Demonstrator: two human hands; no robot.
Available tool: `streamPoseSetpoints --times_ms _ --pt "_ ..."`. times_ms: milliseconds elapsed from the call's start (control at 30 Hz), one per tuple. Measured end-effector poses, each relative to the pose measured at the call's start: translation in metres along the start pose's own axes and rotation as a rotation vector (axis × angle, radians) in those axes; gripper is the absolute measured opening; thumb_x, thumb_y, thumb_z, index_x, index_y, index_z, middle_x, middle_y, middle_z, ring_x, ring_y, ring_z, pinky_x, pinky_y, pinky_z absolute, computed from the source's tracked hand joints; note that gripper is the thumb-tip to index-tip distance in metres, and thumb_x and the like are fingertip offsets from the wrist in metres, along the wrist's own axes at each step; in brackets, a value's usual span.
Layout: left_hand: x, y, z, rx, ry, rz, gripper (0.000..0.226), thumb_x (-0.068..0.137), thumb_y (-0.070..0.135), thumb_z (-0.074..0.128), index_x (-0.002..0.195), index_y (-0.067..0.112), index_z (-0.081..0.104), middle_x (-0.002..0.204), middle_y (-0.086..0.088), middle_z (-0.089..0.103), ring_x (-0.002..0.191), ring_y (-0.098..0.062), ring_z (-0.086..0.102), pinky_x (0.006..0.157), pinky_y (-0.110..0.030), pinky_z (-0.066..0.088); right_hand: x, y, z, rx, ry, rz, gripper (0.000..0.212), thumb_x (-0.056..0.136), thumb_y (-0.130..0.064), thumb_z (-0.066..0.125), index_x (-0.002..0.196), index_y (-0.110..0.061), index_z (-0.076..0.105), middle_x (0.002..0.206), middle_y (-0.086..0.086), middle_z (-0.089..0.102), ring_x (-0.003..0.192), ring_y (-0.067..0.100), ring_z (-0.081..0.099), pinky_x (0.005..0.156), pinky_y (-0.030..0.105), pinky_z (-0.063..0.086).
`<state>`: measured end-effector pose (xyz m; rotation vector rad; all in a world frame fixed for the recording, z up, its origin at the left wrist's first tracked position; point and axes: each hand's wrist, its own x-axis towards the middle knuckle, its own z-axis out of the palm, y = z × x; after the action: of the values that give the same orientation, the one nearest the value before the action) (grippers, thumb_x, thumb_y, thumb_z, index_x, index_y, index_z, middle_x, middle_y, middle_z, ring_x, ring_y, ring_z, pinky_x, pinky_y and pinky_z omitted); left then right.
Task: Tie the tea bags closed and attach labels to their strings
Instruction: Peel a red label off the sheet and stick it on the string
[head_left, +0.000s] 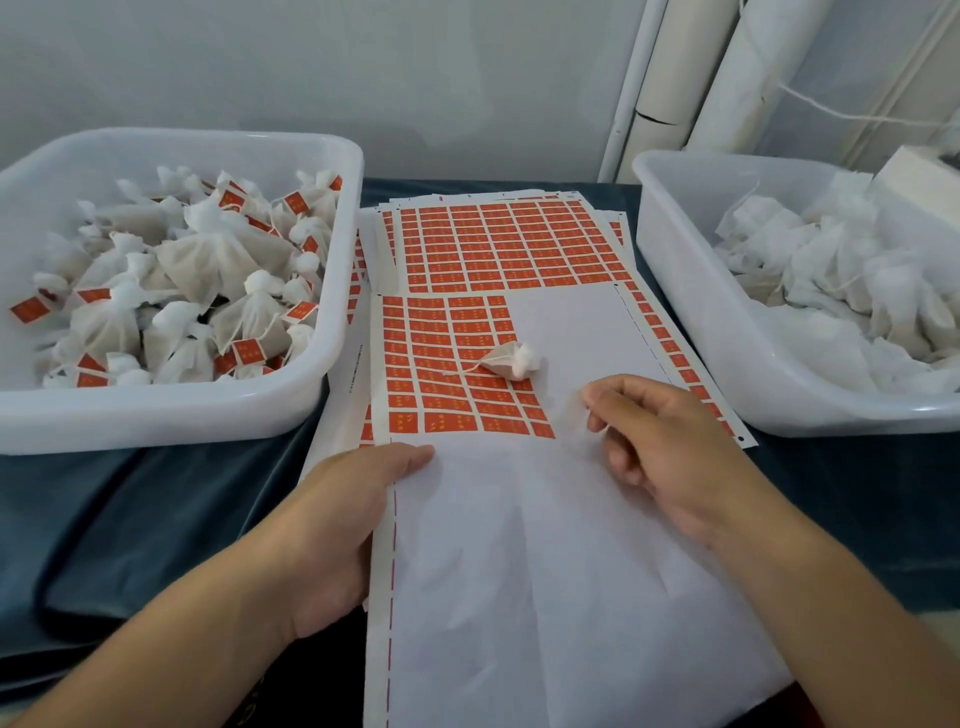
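A single tied tea bag (511, 361) lies on the label sheet (566, 322), its string trailing left over the orange labels (452, 384). My left hand (348, 525) grips the sheet's left edge, with the thumb lying on top of the paper. Just below and to the right of the tea bag, my right hand (670, 457) hovers over the sheet with curled fingers. It pinches what looks like a short bit of white thread (597, 427) between thumb and forefinger, apart from the bag.
A white tub (156, 415) on the left holds several tied bags with orange labels. Another white tub (691, 312) on the right holds several unlabelled white bags. More label sheets (498, 239) are stacked behind. A dark blue cloth (156, 493) covers the table.
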<state>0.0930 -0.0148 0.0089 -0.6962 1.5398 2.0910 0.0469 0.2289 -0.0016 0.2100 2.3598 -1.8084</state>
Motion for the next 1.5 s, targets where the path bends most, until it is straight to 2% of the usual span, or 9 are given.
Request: streamPoseSetpoints --times_ms 133,233,367,433,567,767,1033,1267,1500 --pt "-0.017 -0.003 -0.011 0.226 0.089 0.219 0.034 0.097 0.048 0.061 0.130 0.051 0.054 0.112 0.023 0.074 0.106 -0.014 0.072 0.096 -0.052 0.055 0.006 0.000 -0.008 0.316 -0.015 0.043 0.038 0.101 -0.030 0.061 0.064 -0.024 0.070 0.064 -0.007 0.062 0.046 0.006 0.045 0.042 0.017 0.037" --pt "-0.023 -0.005 -0.021 0.772 0.175 0.431 0.076 0.076 0.074 0.051 0.137 0.078 0.005 0.116 0.055 0.049 0.103 0.015 0.060 0.094 -0.030 0.053 0.008 0.001 -0.012 0.388 -0.029 0.044 0.033 0.100 -0.030 0.062 0.071 -0.026 0.077 0.080 -0.002 0.073 0.048 0.005 0.050 0.044 0.016 0.040" --pt "-0.035 -0.018 -0.025 1.320 0.324 0.749 0.084 0.081 0.071 0.044 0.152 0.059 -0.001 0.130 0.026 0.051 0.095 0.002 0.058 0.070 -0.023 0.052 0.009 0.001 -0.012 0.407 -0.041 0.043 0.021 0.099 -0.029 0.063 0.090 -0.024 0.081 0.101 0.005 0.079 0.053 0.005 0.059 0.046 0.015 0.045" --pt "-0.034 -0.013 -0.014 1.232 0.255 0.779 0.067 0.082 0.083 0.034 0.142 0.072 0.005 0.111 0.039 0.059 0.087 0.008 0.064 0.065 -0.011 0.048 0.009 0.001 -0.011 0.419 -0.044 0.035 0.020 0.099 -0.030 0.063 0.092 -0.026 0.081 0.104 0.005 0.079 0.057 0.006 0.063 0.048 0.016 0.047" --pt "0.002 0.010 0.019 0.915 0.009 0.567 0.052 0.089 0.076 0.035 0.140 0.071 0.023 0.106 0.035 0.067 0.094 0.016 0.064 0.076 -0.021 0.058 0.008 -0.001 -0.010 0.443 -0.066 0.019 0.025 0.102 -0.032 0.058 0.090 -0.029 0.080 0.106 0.006 0.078 0.061 0.010 0.068 0.048 0.017 0.048" --pt "0.063 0.035 0.046 0.740 0.021 0.433 0.034 0.107 0.051 0.037 0.140 0.058 0.041 0.105 0.020 0.071 0.077 0.003 0.073 0.058 -0.013 0.054 0.007 0.000 -0.012 0.440 -0.086 0.012 0.028 0.103 -0.033 0.056 0.089 -0.029 0.079 0.108 0.007 0.078 0.063 0.012 0.069 0.049 0.017 0.048" --pt "0.074 0.033 0.041 0.801 0.159 0.531 0.027 0.105 0.053 0.041 0.091 0.043 0.062 0.089 0.026 0.065 0.074 0.026 0.057 0.041 0.002 0.036 0.010 -0.003 -0.009 0.353 -0.086 -0.055 0.023 0.099 -0.033 0.059 0.087 -0.029 0.078 0.104 0.006 0.078 0.065 0.014 0.070 0.050 0.019 0.050" --pt "0.078 0.034 0.036 0.953 0.292 0.876 0.036 0.103 0.052 0.047 0.137 0.045 0.055 0.121 0.033 0.052 0.093 0.009 0.059 0.063 -0.001 0.036 0.022 -0.017 -0.002 0.143 0.003 -0.284 0.011 0.099 -0.028 0.064 0.090 -0.030 0.071 0.099 -0.007 0.077 0.077 0.018 0.074 0.055 0.019 0.052" --pt "0.096 0.054 0.055 0.695 0.158 0.932 0.029 0.107 0.025 0.049 0.128 0.039 0.062 0.117 0.030 0.065 0.096 0.011 0.067 0.070 -0.004 0.053 0.064 -0.043 0.019 0.003 0.100 -0.537 0.010 0.099 -0.021 0.063 0.099 -0.031 0.065 0.097 -0.014 0.072 0.079 0.016 0.074 0.058 0.019 0.054"
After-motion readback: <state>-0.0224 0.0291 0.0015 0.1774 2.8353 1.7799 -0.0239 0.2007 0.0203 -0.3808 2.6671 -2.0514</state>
